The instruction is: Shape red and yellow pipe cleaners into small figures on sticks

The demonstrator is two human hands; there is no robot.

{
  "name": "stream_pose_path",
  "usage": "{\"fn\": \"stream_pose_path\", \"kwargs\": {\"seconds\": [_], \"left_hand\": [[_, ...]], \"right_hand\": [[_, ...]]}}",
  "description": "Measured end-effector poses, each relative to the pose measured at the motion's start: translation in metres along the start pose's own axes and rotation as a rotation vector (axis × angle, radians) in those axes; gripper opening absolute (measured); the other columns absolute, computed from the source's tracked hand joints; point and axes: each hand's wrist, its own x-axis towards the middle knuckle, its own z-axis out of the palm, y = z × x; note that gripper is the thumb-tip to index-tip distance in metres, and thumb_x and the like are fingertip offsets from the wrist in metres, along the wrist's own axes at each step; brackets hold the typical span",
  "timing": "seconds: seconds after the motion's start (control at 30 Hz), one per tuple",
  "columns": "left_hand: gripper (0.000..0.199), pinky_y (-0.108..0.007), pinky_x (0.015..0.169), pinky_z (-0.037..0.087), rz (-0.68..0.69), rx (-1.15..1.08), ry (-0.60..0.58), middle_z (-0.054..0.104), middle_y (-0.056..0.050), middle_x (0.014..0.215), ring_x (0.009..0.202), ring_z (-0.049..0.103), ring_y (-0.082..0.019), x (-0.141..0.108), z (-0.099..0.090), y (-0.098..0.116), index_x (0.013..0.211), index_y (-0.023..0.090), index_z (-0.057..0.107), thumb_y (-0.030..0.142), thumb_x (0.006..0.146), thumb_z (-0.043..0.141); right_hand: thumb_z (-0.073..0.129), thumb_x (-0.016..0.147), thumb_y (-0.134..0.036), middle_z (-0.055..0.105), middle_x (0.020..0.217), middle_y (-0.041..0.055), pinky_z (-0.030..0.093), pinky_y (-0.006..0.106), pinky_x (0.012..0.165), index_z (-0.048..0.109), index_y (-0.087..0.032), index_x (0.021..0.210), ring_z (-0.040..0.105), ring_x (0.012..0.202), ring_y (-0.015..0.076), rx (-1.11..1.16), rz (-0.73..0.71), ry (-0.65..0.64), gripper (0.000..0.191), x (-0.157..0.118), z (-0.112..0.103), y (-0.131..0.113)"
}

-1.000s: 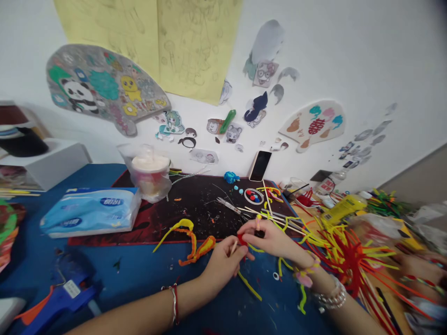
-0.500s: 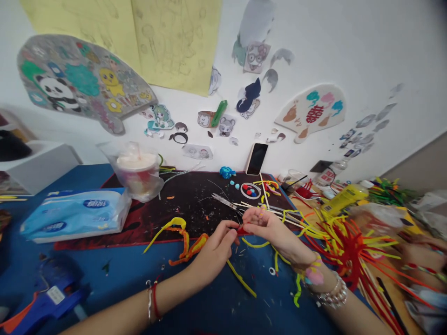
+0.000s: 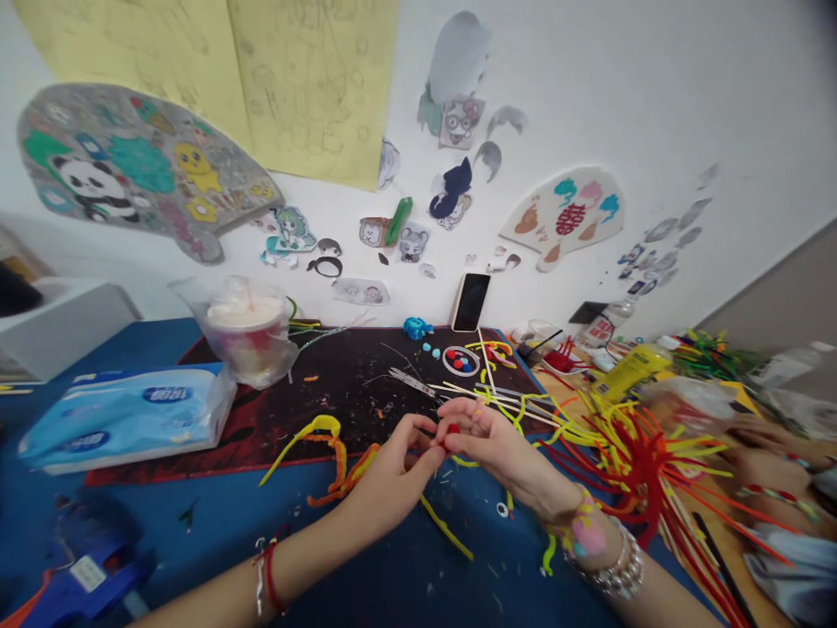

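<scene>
A small red fuzzy piece (image 3: 453, 428) sits between my fingertips, its exact shape partly covered by them. My left hand (image 3: 398, 469) pinches at it from the left, thumb and index finger meeting. From the right, my right hand (image 3: 493, 447) closes thumb and fingers on the same piece. Just left of my left hand lies a bent orange and yellow pipe cleaner shape (image 3: 340, 467). Below my hands is a loose yellow pipe cleaner (image 3: 445, 529), and a googly eye (image 3: 502, 509) rests under my right wrist. Scissors (image 3: 411, 381) lie beyond my fingers.
A tissue pack (image 3: 131, 419) and bagged cup (image 3: 248, 336) stand left, with a blue glue gun (image 3: 98, 558) nearer. Rightward spreads a pile of red and yellow pipe cleaners (image 3: 644, 467). A phone (image 3: 471, 303) leans on the wall. Another person's arm (image 3: 775, 475) is at far right.
My hands have drawn closer together around the red piece, and the fingers of both have curled in more. The view has shifted slightly, moving the scene left.
</scene>
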Motion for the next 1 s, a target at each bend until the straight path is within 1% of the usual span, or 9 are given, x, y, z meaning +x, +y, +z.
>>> {"fn": "stream_pose_path", "kwargs": {"seconds": [0.1, 0.17, 0.27, 0.4, 0.63, 0.8, 1.0], "left_hand": [[0.019, -0.017, 0.041, 0.024, 0.004, -0.038, 0.024, 0.046, 0.004, 0.075, 0.044, 0.031, -0.002, 0.0, 0.0, 0.004, 0.097, 0.02, 0.042, 0.034, 0.085, 0.044], [0.017, -0.017, 0.039, 0.022, -0.011, -0.073, 0.029, 0.045, 0.005, 0.072, 0.042, 0.029, -0.001, 0.001, 0.0, 0.007, 0.095, 0.019, 0.041, 0.033, 0.085, 0.043], [0.016, -0.017, 0.037, 0.018, -0.039, -0.103, 0.019, 0.044, 0.006, 0.069, 0.038, 0.028, -0.001, 0.002, 0.0, 0.011, 0.093, 0.019, 0.039, 0.03, 0.082, 0.042], [0.017, -0.018, 0.037, 0.019, -0.046, -0.105, 0.032, 0.043, 0.005, 0.074, 0.038, 0.03, -0.001, 0.002, 0.0, 0.011, 0.094, 0.019, 0.04, 0.026, 0.078, 0.043], [0.014, -0.016, 0.039, 0.023, -0.024, -0.028, 0.066, 0.044, 0.005, 0.079, 0.044, 0.033, -0.001, 0.001, -0.002, 0.004, 0.093, 0.02, 0.042, 0.022, 0.079, 0.044], [0.016, -0.015, 0.038, 0.024, 0.008, -0.052, 0.06, 0.044, 0.005, 0.079, 0.043, 0.033, -0.001, 0.001, -0.002, 0.003, 0.093, 0.02, 0.041, 0.027, 0.08, 0.046], [0.02, -0.016, 0.037, 0.021, 0.007, -0.06, 0.092, 0.045, 0.004, 0.079, 0.041, 0.032, 0.0, 0.004, -0.003, 0.004, 0.093, 0.019, 0.039, 0.032, 0.08, 0.049]], "right_hand": [[0.071, 0.068, -0.013, 0.064, 0.088, 0.0001, 0.046, 0.021, 0.073, 0.055, -0.021, 0.103, 0.061, 0.077, 0.008, 0.084, 0.037, -0.048, 0.04, -0.005, 0.002, -0.004], [0.07, 0.069, -0.014, 0.064, 0.093, 0.0006, 0.046, 0.023, 0.077, 0.053, -0.022, 0.106, 0.062, 0.079, 0.0086, 0.123, 0.053, -0.041, 0.042, -0.006, 0.003, -0.006], [0.068, 0.071, -0.017, 0.065, 0.093, 0.0023, 0.046, 0.027, 0.081, 0.052, -0.021, 0.107, 0.063, 0.081, 0.0108, 0.134, 0.06, -0.001, 0.04, -0.006, 0.002, -0.007], [0.07, 0.068, -0.017, 0.067, 0.088, 0.0029, 0.047, 0.027, 0.078, 0.054, -0.018, 0.103, 0.063, 0.078, 0.0109, 0.138, 0.026, 0.04, 0.038, -0.003, -0.001, -0.003], [0.071, 0.067, -0.02, 0.065, 0.082, 0.0006, 0.048, 0.026, 0.074, 0.056, -0.018, 0.098, 0.062, 0.074, 0.0102, 0.147, 0.017, 0.083, 0.034, -0.002, 0.004, 0.0], [0.069, 0.07, -0.019, 0.064, 0.084, 0.0018, 0.047, 0.027, 0.075, 0.054, -0.017, 0.1, 0.062, 0.078, 0.0112, 0.162, -0.01, 0.074, 0.033, -0.003, 0.006, 0.002], [0.072, 0.067, -0.021, 0.064, 0.083, 0.0016, 0.047, 0.028, 0.074, 0.054, -0.017, 0.098, 0.062, 0.073, 0.0113, 0.164, 0.016, 0.09, 0.036, -0.005, 0.007, 0.003]]}}
